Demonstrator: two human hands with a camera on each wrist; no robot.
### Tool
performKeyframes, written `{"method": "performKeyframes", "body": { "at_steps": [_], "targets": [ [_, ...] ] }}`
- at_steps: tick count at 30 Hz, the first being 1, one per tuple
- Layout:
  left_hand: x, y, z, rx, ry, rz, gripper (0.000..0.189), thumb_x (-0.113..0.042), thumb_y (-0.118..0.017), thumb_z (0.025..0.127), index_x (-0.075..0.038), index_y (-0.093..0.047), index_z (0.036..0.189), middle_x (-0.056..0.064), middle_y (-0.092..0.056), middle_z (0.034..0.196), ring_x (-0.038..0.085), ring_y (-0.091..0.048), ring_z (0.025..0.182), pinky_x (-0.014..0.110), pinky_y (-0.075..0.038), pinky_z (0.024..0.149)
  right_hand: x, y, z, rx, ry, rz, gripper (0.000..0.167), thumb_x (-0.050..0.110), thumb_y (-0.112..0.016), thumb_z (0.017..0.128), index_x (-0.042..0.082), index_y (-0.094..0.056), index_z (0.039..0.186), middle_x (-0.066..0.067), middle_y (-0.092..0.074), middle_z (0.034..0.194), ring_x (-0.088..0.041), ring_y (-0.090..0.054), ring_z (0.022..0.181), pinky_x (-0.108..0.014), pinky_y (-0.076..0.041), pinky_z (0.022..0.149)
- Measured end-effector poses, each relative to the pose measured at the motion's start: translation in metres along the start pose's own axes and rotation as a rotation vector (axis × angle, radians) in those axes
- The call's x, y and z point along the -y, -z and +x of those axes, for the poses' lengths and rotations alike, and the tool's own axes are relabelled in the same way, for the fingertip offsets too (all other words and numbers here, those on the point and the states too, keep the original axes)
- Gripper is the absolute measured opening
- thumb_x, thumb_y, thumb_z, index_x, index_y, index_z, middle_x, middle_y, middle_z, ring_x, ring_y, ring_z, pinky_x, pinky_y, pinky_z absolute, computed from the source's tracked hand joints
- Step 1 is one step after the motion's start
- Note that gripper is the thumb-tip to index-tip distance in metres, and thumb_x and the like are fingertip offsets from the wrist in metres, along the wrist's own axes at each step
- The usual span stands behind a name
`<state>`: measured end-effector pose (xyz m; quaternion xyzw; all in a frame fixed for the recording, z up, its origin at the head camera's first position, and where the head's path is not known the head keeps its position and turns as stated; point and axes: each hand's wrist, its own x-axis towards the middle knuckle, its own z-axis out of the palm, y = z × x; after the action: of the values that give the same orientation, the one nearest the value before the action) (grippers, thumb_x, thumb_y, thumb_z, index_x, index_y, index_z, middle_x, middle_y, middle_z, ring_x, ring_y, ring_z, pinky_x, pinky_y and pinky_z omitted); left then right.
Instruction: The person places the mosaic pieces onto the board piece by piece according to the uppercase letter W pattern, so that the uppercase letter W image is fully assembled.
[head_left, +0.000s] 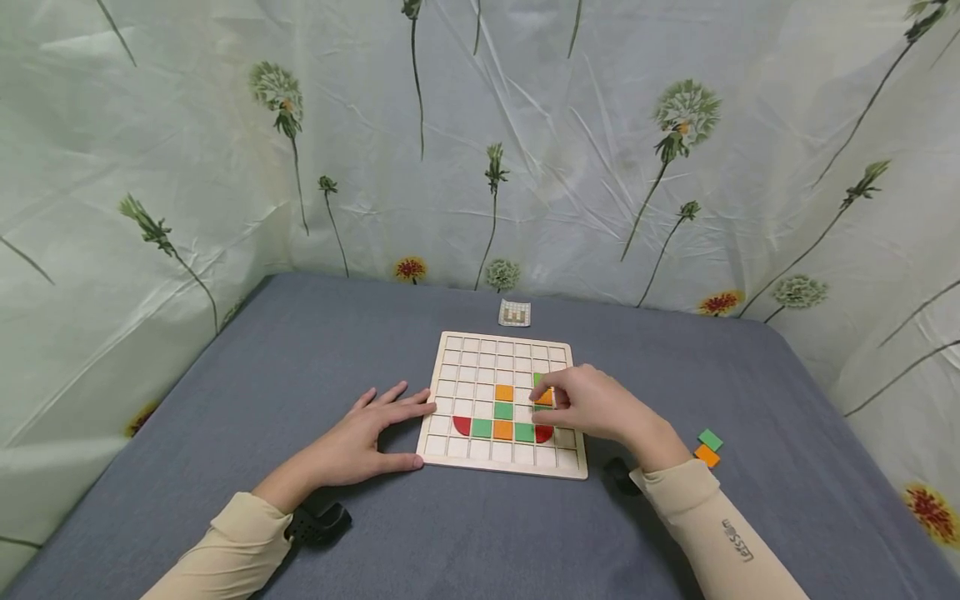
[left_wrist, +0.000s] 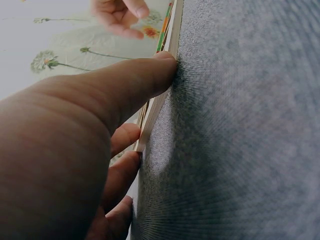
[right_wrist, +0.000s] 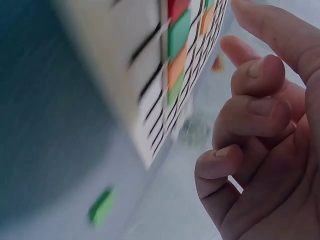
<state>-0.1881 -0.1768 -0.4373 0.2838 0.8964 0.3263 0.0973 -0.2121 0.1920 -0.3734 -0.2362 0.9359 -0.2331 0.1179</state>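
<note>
A pale wooden grid board point(head_left: 468, 458) lies on the cloth, with red, green and orange tiles in some of its squares. My left hand point(head_left: 367, 437) rests along the board's left side, fingers spread, thumb at the near left corner; the left wrist view shows the thumb point(left_wrist: 135, 82) touching the edge. Over the right columns hovers my right hand point(head_left: 600, 408), thumb and index finger apart with no piece visible between them. Beneath it are an orange tile point(head_left: 545, 397) and a red rounded tile point(head_left: 543, 434), partly hidden. Its other fingers point(right_wrist: 250, 115) curl loosely in the right wrist view.
A loose green tile point(head_left: 710, 440) and an orange tile point(head_left: 707, 455) touch each other on the cloth, right of the board. Behind the board lies a small pattern card point(head_left: 514, 313). A flower-printed curtain point(head_left: 450, 167) hangs along the table's back edge.
</note>
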Motion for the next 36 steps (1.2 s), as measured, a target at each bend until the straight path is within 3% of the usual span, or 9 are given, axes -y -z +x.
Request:
{"method": "performKeyframes", "body": {
  "at_steps": [7,12,19,25,36],
  "targets": [
    [-0.001,0.000,0.000,0.000,0.000,-0.004,0.073,-0.046,-0.084,0.093,-0.028,-0.057,0.158,-0.002,-0.042,0.173,0.042,-0.022,0.166,0.076,-0.004,0.128,-0.042,0.026,-0.037,-0.045,-0.101,-0.006,0.027,0.027,-0.084,0.095,0.012,-0.079,0.117,0.005,-0.051,0.066,-0.009,-0.044,0.058,-0.024,-0.037,0.055],
    [-0.003,0.000,0.000,0.005,0.005,-0.015,0.073,-0.045,-0.084,0.093,-0.027,-0.057,0.158,-0.001,-0.041,0.173,0.043,-0.021,0.166,0.076,-0.004,0.128,-0.073,0.041,-0.072,-0.034,-0.164,0.021,0.031,0.025,-0.083,0.096,0.009,-0.077,0.122,0.005,-0.051,0.067,-0.007,-0.043,0.057,-0.025,-0.039,0.055],
    [-0.003,0.000,0.000,-0.001,0.005,-0.013,0.073,-0.044,-0.085,0.092,-0.027,-0.057,0.157,-0.001,-0.042,0.173,0.043,-0.022,0.166,0.077,-0.004,0.128,-0.112,0.056,-0.112,0.026,-0.265,0.168,0.035,0.014,-0.079,0.096,0.003,-0.073,0.129,0.007,-0.043,0.065,-0.004,-0.033,0.054,-0.025,-0.037,0.053],
    [-0.003,0.000,0.001,0.005,0.009,-0.016,0.073,-0.045,-0.085,0.092,-0.027,-0.057,0.158,-0.001,-0.042,0.173,0.043,-0.021,0.166,0.077,-0.004,0.128,-0.136,0.063,-0.133,0.039,-0.257,0.247,0.041,-0.002,-0.070,0.089,-0.005,-0.071,0.130,0.010,-0.036,0.066,-0.003,-0.030,0.056,-0.025,-0.031,0.054],
    [-0.005,0.001,0.000,0.006,0.014,-0.017,0.073,-0.044,-0.084,0.093,-0.026,-0.057,0.158,0.000,-0.041,0.173,0.044,-0.021,0.166,0.077,-0.003,0.128,-0.159,0.061,-0.148,0.039,-0.223,0.255,0.040,-0.002,-0.074,0.091,-0.010,-0.069,0.130,0.012,-0.036,0.067,0.000,-0.032,0.058,-0.025,-0.031,0.053]
  ]
}}
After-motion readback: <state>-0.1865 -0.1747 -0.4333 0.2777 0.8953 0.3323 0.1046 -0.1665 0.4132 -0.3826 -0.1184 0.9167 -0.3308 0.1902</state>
